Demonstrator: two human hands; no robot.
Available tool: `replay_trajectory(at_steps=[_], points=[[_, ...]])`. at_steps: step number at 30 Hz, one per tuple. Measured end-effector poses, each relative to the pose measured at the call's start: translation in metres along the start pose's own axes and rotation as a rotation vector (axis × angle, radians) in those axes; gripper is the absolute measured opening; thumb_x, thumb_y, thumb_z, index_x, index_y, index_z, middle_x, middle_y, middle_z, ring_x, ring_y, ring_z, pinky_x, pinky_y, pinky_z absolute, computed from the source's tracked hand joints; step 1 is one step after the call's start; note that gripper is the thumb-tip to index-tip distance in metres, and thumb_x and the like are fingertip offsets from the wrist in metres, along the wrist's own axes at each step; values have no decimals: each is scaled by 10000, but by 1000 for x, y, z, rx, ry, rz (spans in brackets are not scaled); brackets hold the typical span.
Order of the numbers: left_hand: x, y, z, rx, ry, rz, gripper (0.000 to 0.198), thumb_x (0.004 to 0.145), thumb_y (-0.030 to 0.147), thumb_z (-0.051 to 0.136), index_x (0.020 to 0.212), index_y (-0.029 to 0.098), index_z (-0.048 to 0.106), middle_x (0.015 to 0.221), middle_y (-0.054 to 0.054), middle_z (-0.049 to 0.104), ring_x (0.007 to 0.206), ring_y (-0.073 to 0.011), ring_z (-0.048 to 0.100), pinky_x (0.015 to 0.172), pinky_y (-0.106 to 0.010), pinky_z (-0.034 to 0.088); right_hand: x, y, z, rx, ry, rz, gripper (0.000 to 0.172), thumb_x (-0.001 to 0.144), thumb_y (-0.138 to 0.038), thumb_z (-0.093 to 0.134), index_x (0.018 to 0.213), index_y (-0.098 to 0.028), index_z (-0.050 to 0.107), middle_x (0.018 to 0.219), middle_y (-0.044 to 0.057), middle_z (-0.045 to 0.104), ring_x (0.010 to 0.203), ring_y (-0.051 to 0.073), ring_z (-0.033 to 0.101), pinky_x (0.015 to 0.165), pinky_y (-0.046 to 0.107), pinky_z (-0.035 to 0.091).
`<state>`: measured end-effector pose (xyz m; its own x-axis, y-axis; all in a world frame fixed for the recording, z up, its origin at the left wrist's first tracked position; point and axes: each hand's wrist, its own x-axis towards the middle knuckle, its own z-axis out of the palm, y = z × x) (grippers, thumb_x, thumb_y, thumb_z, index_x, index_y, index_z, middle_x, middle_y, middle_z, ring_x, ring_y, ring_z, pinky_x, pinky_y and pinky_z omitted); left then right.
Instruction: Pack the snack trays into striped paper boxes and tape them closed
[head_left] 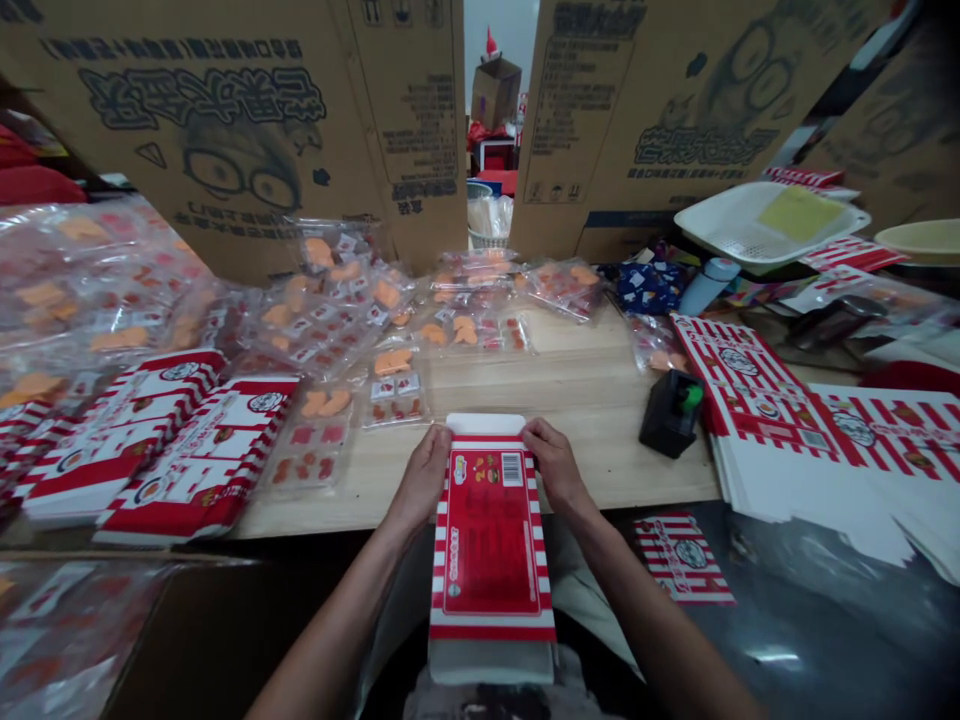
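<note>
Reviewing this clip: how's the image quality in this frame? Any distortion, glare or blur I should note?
Head view: wide-angle distortion makes the cardboard cartons lean inward; glare streaks the plastic bags and the dark glossy sheet at lower right; the red-and-white paper box under the left hand and right hand looks fairly sharp, though its small print is unreadable.

Left hand (420,478), right hand (553,462) — gripping red-striped carton (487,540).
</note>
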<state>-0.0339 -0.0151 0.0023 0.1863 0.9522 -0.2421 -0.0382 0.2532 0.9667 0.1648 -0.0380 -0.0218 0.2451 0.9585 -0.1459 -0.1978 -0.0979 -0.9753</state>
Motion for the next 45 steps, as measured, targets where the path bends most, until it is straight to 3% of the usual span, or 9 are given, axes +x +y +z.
replay_trajectory(at_steps=[3,7,14,17,21,26,32,40,45], points=[[-1,6,-5,-56,-20,-69,468,822,582,709,1082,205,614,798,15,705,652,-155,651,653,-269,530,0,-8,-3,56,-63,45,227,692,-350,718,816,-199,603,624,-67,490,559,104,437,529,237,344],[-1,20,-10,-186,-10,-94,658,794,401,777,1385,216,554,1042,-53,765,848,-191,720,770,-283,556,3,-22,-8,166,-216,147,590,657,-319,767,1217,-232,605,694,-74,547,529,104,456,460,226,309],[-6,21,-27,-166,-254,-65,383,789,424,812,1068,169,755,1054,-80,776,885,-190,714,808,-265,528,-6,-29,-20,-177,-317,-123,114,809,-305,681,803,-199,640,756,-4,637,647,136,555,593,269,426],[-13,23,-27,-131,-307,-63,331,764,424,833,949,157,765,1150,-104,755,967,-214,709,842,-280,529,-13,-39,-26,-362,-445,-217,123,874,-317,642,880,-197,669,973,43,681,834,170,602,710,294,446],[-20,31,-14,-84,-138,-49,324,702,393,886,819,154,702,798,-27,752,661,-127,657,630,-214,488,-14,-58,-27,-385,-548,-111,254,926,-418,594,820,-187,607,830,28,644,732,149,534,671,287,405],[-24,41,-3,-154,-93,-77,536,631,347,934,1086,184,703,809,-24,770,642,-145,688,632,-246,543,-14,-77,-18,-274,-582,22,294,812,-441,711,908,-185,602,842,15,621,748,146,543,672,277,422],[-30,53,1,-118,-51,-64,372,703,430,874,933,149,790,804,-60,781,640,-161,689,609,-257,539,-20,-87,-12,-291,-474,103,236,806,-418,670,817,-197,587,665,-10,578,549,115,470,493,250,350],[-33,49,-12,-76,-174,-89,340,740,438,844,956,177,814,852,-75,792,684,-185,699,641,-279,537,-28,-91,-12,-442,-486,-116,150,831,-293,623,711,-206,598,638,-13,598,588,130,497,541,255,370],[-34,35,-34,95,-219,41,327,785,457,802,987,202,826,994,-82,799,874,-228,721,790,-307,560,-43,-89,-19,-620,-538,-324,166,938,-243,559,973,-230,721,885,35,719,785,181,637,696,298,471]])
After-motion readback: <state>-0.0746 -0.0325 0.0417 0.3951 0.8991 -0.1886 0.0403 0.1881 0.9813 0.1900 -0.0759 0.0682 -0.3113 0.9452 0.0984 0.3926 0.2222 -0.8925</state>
